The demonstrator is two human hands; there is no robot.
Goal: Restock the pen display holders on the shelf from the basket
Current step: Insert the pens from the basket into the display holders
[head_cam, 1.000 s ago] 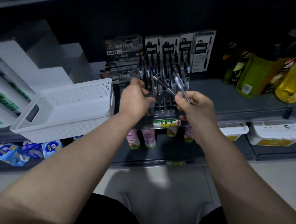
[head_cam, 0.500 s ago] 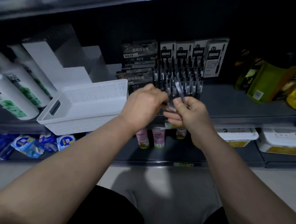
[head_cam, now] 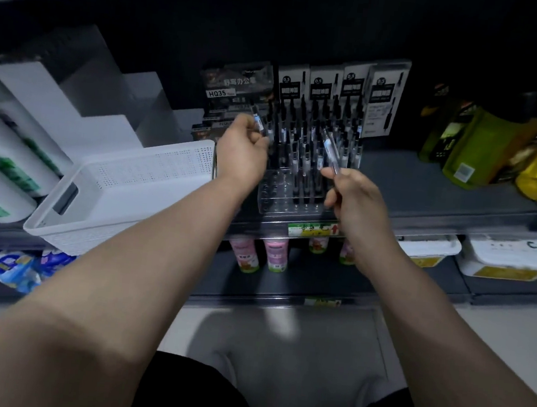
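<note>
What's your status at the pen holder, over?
Left hand grip on first pen; right hand grip on second pen. Holder front-left holes empty. Nothing seen blocking.

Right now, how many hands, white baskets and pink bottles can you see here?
Hands: 2, left hand and right hand, both gripping pens
White basket: 1
Pink bottles: 4
Total: 7
</note>
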